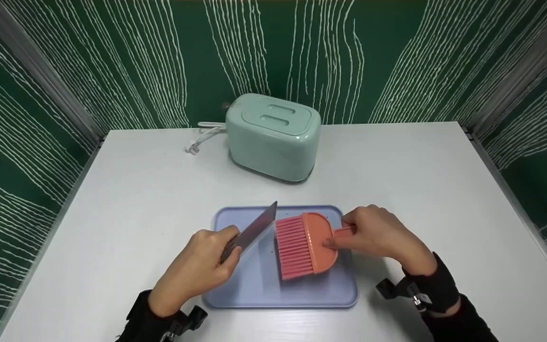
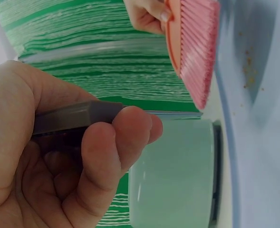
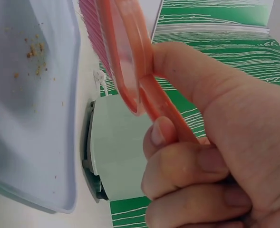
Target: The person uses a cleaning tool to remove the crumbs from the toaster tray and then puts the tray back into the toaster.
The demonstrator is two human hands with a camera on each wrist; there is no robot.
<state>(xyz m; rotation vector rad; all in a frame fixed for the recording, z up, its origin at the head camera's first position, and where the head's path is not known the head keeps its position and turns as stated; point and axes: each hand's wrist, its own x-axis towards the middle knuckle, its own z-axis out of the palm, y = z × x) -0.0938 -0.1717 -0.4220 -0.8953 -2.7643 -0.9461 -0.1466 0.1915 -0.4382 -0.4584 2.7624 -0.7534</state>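
Note:
My left hand (image 1: 202, 259) grips a knife (image 1: 259, 225) by its dark grey handle (image 2: 78, 116), its flat metal blade angled up and away over the tray. In my right hand (image 1: 380, 232) is an orange cleaning brush (image 1: 321, 242) with pink bristles (image 1: 295, 247), fingers curled round its handle (image 3: 168, 107) and thumb pressed on its head. The bristles face the knife, their far corner right by the blade in the head view. Beneath both lies a light blue tray (image 1: 249, 297). Brown crumbs (image 3: 35, 52) are scattered on it.
A mint green toaster (image 1: 273, 137) stands behind the tray, its top covered by a lid. Its white cord and plug (image 1: 202, 140) lie to its left. Green, white-streaked walls enclose the white table (image 1: 444, 190) at the back and sides.

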